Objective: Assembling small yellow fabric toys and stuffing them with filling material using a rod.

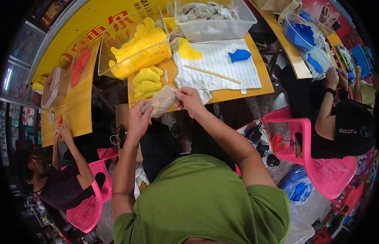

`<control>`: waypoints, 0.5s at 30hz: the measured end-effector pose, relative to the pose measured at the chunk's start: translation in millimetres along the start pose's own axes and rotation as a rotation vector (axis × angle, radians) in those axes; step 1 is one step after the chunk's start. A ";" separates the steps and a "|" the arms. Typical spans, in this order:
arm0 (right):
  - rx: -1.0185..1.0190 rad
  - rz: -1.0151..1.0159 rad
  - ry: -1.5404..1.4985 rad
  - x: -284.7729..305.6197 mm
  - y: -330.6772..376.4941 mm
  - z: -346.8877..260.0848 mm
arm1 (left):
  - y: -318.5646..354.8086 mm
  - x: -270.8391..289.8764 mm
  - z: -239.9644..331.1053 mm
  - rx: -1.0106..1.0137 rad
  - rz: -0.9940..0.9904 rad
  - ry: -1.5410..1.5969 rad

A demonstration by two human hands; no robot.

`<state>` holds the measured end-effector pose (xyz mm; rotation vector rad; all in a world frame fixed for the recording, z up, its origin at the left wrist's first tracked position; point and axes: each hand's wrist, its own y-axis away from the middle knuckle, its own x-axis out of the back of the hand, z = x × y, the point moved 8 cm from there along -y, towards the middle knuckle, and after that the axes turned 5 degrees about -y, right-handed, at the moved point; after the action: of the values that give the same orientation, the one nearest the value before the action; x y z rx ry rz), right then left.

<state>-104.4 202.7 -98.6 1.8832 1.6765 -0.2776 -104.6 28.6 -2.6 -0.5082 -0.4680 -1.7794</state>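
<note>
Between my hands, just over the table's near edge, is a see-through plastic packet (163,101) with beige contents. My left hand (139,121) pinches its lower left end, and my right hand (190,102) grips its upper right corner. Beyond it, a white striped cloth (222,51) covers part of the yellow table (260,69). On the cloth lie a yellow curved fabric piece (188,49), a small blue fish-shaped piece (239,55) and a thin wooden stick (212,74). Several yellow fabric pieces (147,83) are piled left of the cloth.
A see-through bin (169,55) of yellow pieces stands at the back left. Another bin (216,29) at the back holds bagged greyish packets. People work at side tables, one on the left (63,179), another on the right (340,126). A pink chair (307,162) stands at right.
</note>
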 end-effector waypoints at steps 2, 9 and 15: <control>0.056 -0.026 0.013 4.2 -6.4 -12.1 | -7.4 -7.9 -17.4 0.075 -0.058 0.211; 0.314 -0.235 0.376 -25.4 0.2 -87.6 | -10.8 -48.5 -13.3 0.111 -0.273 0.738; 0.104 -0.260 0.121 -20.4 -23.0 -45.5 | -27.5 -76.5 -2.6 0.189 -0.257 0.833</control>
<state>-140.5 211.5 -58.2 1.7843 2.0280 -0.3669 -113.3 94.7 -49.2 0.4492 -0.1054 -1.9776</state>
